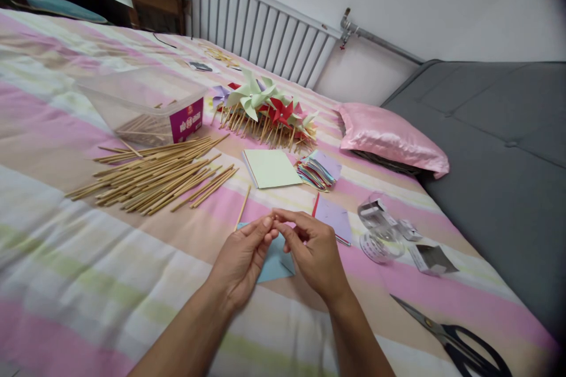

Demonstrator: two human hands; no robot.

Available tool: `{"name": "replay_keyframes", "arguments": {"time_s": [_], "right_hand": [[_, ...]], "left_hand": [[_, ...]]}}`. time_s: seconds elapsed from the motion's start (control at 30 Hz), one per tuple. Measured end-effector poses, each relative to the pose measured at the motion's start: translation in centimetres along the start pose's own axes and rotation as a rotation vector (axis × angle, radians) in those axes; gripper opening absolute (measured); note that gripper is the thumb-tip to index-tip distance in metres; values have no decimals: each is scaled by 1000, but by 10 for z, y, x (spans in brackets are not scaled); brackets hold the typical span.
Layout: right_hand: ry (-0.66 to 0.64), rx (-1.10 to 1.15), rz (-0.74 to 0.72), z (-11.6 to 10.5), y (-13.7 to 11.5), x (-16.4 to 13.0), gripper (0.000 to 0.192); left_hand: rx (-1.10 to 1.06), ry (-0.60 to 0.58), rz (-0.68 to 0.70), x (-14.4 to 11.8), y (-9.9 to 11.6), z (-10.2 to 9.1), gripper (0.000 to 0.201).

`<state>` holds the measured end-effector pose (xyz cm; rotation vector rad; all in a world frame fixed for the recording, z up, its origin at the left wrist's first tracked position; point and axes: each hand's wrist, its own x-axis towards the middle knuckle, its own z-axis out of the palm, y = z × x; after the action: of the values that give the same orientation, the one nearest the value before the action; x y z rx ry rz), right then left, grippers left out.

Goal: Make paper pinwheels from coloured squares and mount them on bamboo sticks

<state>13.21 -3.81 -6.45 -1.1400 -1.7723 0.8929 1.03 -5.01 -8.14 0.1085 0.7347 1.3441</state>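
My left hand (244, 253) and my right hand (312, 244) meet above the bed, fingertips pinched together. Whatever lies between them is too small or too hidden to make out. Beneath them is a light blue sheet of paper (276, 268) with slits, partly covered by my fingers. A single wooden stick (242, 207) points away just beyond my left hand; I cannot tell whether it touches the fingers. To the right of my right hand lies purple paper (336, 219) with a red edge under it. Farther off are a pale green paper stack (272, 168) and a pile of coloured paper pieces (316, 174).
Many wooden sticks (154, 179) lie at the left beside a clear plastic box (145, 94). Finished paper pinwheels (260, 103) are heaped at the back. At the right are a clear cup (380, 244), small boxes (431, 259), black-handled scissors (446, 333) and a pink pillow (393, 135).
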Motion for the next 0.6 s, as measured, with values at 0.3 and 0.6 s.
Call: {"name": "replay_keyframes", "arguments": {"time_s": [0.3,0.6], "right_hand": [[56,-27,32,-1,0,1,16],[50,93,134,-2,2,2,12]], "left_hand": [[179,-81,66,2,-4,-5,23],[333,-62,146,-1,-5,-5,28]]}}
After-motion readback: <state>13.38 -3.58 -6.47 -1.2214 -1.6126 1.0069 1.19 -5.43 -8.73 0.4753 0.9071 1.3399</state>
